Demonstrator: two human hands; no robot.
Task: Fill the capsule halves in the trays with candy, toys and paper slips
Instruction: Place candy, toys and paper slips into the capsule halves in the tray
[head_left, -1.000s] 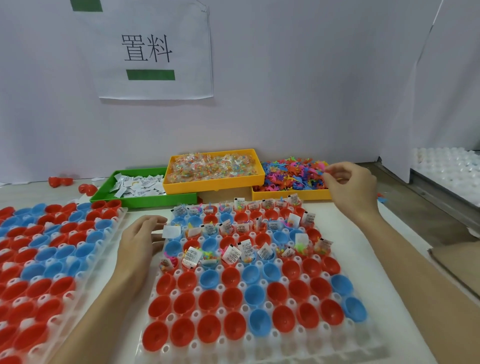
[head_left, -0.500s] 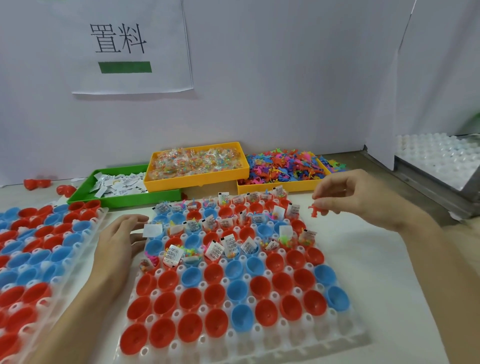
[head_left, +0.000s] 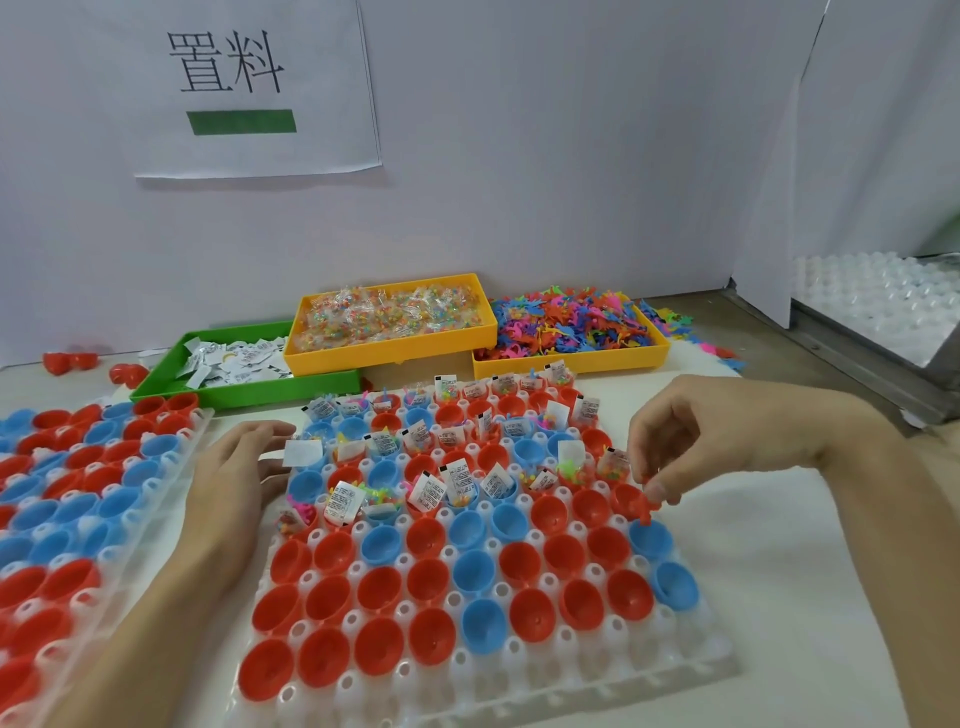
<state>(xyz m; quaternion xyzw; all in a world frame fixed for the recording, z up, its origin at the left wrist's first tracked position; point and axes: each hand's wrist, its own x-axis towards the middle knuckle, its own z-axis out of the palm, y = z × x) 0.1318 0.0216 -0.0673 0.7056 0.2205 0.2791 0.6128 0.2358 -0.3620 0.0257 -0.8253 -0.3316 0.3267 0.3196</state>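
The red toy (head_left: 645, 510) hangs from the right hand (head_left: 691, 441), pinched between thumb and fingertip, just above a blue capsule half (head_left: 650, 538) at the right edge of the middle tray (head_left: 519, 691). It looks light and soft, so a gentle pinch at its top seems enough. The tray's far rows already hold slips, candy and toys; its near rows are empty. The left hand (head_left: 236, 478) rests flat at the tray's left edge, fingers straight. Behind the tray, a green bin (head_left: 171, 387) holds slips, one yellow bin (head_left: 395, 351) candy, another (head_left: 571, 361) toys.
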